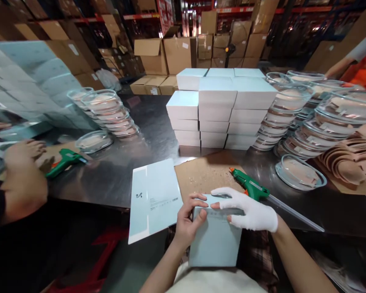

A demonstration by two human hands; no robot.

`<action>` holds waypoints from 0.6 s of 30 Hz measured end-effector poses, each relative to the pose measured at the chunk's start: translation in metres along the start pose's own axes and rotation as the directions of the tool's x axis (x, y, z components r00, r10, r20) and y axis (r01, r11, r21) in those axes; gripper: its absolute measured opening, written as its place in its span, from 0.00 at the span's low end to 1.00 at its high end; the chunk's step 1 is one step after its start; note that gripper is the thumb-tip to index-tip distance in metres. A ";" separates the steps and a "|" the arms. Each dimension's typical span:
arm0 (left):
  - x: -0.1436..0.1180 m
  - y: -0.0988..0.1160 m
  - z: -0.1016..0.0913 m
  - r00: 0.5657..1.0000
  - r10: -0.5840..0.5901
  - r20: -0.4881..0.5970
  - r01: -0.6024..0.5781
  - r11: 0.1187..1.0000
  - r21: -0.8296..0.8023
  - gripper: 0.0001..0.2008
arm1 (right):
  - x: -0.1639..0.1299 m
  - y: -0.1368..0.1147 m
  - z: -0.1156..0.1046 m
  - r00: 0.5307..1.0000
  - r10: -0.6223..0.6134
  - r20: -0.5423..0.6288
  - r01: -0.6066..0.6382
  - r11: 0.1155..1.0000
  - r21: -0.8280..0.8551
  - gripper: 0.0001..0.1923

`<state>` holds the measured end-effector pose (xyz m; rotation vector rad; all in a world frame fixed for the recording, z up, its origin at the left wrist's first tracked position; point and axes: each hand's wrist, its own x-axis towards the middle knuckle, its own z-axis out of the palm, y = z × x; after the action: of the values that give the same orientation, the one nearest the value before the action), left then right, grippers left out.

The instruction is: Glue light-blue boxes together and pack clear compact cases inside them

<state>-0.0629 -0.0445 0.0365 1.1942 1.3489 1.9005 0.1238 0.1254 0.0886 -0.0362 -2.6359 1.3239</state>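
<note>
A light blue box [215,242] stands tilted against my body at the table's edge. My left hand [189,219] is bare and closed on its upper left edge, thumb on the near face and fingers over the top. My right hand [245,209], in a white glove with some fingertips bare, grips the upper right part with its fingers spread over the edge. To the left lies a flat light blue cover [155,199] with print and white strips. Beyond my right hand a green glue gun [251,185] with a long glue stick rests partly on a cardboard sheet [207,173].
Stacked white and blue boxes [218,106] stand ahead. Glass dishes with pale inserts [314,130] are piled right, beside curved brown cardboard pieces [354,158]; more dishes [110,110] stand left. A co-worker's arm [24,175] is near another green glue gun [65,160]. Another person's arm [350,59] shows at far right.
</note>
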 end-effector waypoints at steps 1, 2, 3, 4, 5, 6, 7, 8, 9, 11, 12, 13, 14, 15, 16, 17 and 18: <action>0.000 0.001 -0.001 1.000 -0.019 -0.004 0.019 1.000 -0.005 0.13 | 0.000 0.001 0.000 1.000 -0.012 0.009 0.012 1.000 0.003 0.25; 0.000 0.001 -0.001 0.999 -0.036 -0.021 0.036 0.999 -0.015 0.14 | 0.000 0.001 0.002 0.999 -0.029 -0.023 0.029 1.000 0.005 0.24; 0.000 0.002 -0.002 0.997 -0.054 -0.053 0.053 0.998 -0.027 0.14 | -0.001 0.002 0.005 0.995 -0.044 -0.095 0.045 0.999 0.008 0.22; 0.000 0.002 -0.002 0.993 -0.070 -0.093 0.067 0.997 -0.040 0.14 | -0.002 0.003 0.009 0.980 -0.051 -0.193 0.054 0.998 0.011 0.20; 0.001 0.003 -0.001 0.987 -0.087 -0.138 0.080 0.995 -0.056 0.15 | -0.003 0.005 0.015 0.950 -0.052 -0.307 0.058 0.998 0.013 0.18; 0.003 0.003 0.000 0.978 -0.107 -0.179 0.095 0.993 -0.073 0.16 | -0.003 0.008 0.022 0.905 -0.050 -0.422 0.060 0.998 0.009 0.15; 0.005 0.003 0.001 0.969 -0.131 -0.210 0.114 0.989 -0.091 0.17 | -0.003 0.011 0.028 0.852 -0.050 -0.521 0.057 0.998 -0.004 0.13; 0.008 0.003 0.002 0.960 -0.158 -0.232 0.136 0.985 -0.106 0.18 | -0.002 0.016 0.034 0.803 -0.060 -0.593 0.048 0.998 -0.036 0.10; 0.011 0.003 0.003 0.953 -0.181 -0.245 0.156 0.981 -0.117 0.20 | 0.000 0.021 0.039 0.770 -0.074 -0.634 0.032 0.996 -0.079 0.09; 0.019 0.004 0.002 0.934 -0.206 -0.293 0.177 0.976 -0.124 0.23 | 0.004 0.031 0.044 0.727 -0.082 -0.681 -0.006 0.992 -0.126 0.17; 0.022 0.005 -0.001 0.914 -0.217 -0.344 0.182 0.975 -0.130 0.25 | 0.005 0.033 0.045 0.710 -0.072 -0.700 -0.028 0.991 -0.131 0.28; 0.026 0.006 -0.006 0.881 -0.239 -0.408 0.193 0.970 -0.150 0.27 | 0.006 0.034 0.046 0.691 -0.075 -0.719 -0.051 0.987 -0.152 0.41; 0.028 0.007 -0.012 0.836 -0.281 -0.472 0.215 0.958 -0.189 0.29 | 0.005 0.033 0.047 0.672 -0.107 -0.733 -0.071 0.975 -0.208 0.52; 0.030 0.007 -0.019 0.781 -0.339 -0.524 0.243 0.939 -0.245 0.32 | 0.003 0.029 0.049 0.659 -0.188 -0.729 -0.080 0.945 -0.316 0.59; 0.031 0.009 -0.026 0.723 -0.401 -0.562 0.269 0.913 -0.307 0.34 | 0.001 0.023 0.051 0.673 -0.303 -0.675 -0.073 0.881 -0.468 0.60; 0.032 0.010 -0.034 0.675 -0.456 -0.579 0.288 0.886 -0.362 0.37 | 0.000 0.016 0.055 0.729 -0.413 -0.546 -0.040 0.771 -0.636 0.55; 0.034 0.011 -0.040 0.642 -0.500 -0.582 0.306 0.862 -0.403 0.39 | 0.000 0.008 0.058 0.798 -0.472 -0.374 0.019 0.641 -0.767 0.46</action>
<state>-0.1135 -0.0407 0.0543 -0.0096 1.4625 2.1427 0.1126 0.0846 0.0488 -0.1228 -2.3289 0.0317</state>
